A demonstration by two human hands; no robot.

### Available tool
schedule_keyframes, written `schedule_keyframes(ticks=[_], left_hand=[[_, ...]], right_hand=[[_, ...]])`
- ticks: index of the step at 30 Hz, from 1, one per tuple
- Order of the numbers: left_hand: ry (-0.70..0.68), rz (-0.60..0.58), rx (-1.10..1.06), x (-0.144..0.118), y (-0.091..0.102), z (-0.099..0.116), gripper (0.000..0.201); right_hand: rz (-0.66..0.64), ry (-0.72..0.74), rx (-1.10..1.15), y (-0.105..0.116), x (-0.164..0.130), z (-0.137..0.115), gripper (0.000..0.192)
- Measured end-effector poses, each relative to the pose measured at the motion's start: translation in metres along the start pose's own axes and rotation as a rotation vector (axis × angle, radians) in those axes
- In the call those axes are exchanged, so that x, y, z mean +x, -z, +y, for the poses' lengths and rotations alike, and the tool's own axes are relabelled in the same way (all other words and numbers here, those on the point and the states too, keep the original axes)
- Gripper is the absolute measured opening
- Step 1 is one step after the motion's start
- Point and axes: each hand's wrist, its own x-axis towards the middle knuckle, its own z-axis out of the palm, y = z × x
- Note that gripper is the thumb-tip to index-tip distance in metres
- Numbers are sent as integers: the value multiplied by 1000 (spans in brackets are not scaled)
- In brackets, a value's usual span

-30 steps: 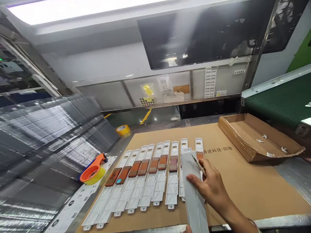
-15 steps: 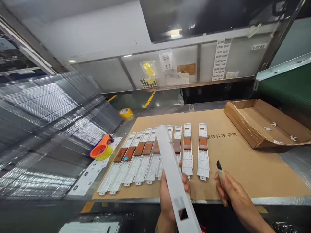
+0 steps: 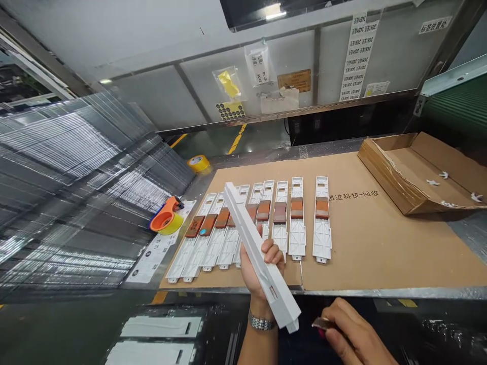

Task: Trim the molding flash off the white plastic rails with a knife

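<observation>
My left hand (image 3: 251, 276) is wrapped round a long white plastic strip (image 3: 254, 248), held at a slant above the table edge. The strip has a small rectangular slot near its lower end. Beyond it, several similar white plastic parts (image 3: 297, 238) lie side by side, each with a reddish-brown block (image 3: 297, 208) across its middle; the raised strip hides some of them. Down at the right, my right hand (image 3: 353, 332) grips a small knife (image 3: 320, 323), its blade pointing left toward the strip's lower end without touching it. Most of the knife's handle is hidden by my fingers.
Brown cardboard (image 3: 361, 243) covers the table. An open carton (image 3: 399, 182) with small white scraps stands at the right. At the left are a tape dispenser (image 3: 167, 218) and a yellow tape roll (image 3: 198, 162). More white parts (image 3: 160, 327) lie below the table's front edge.
The white strip has turned in my left hand, its lower end now showing. My right hand has brought the knife down and left, closer to that end. The view has shifted.
</observation>
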Motion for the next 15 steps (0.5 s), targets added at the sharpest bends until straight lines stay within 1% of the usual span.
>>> schedule_keyframes(ticks=[3,7,11,15], left_hand=[[-14,-38,-25,-1,3,1,45],[-13,-78,-26,-2,6,1,44],[1,-117,-32,-2,7,1,45],[10,-140,-45,-3,8,1,42]], right_hand=[[37,61,-42,-2,4,-8,25],[-1,86,-43,-10,8,-10,32],[-17,55,-24,-15,8,-8,36],[-90,-67,-15,-14,7,-10,38]])
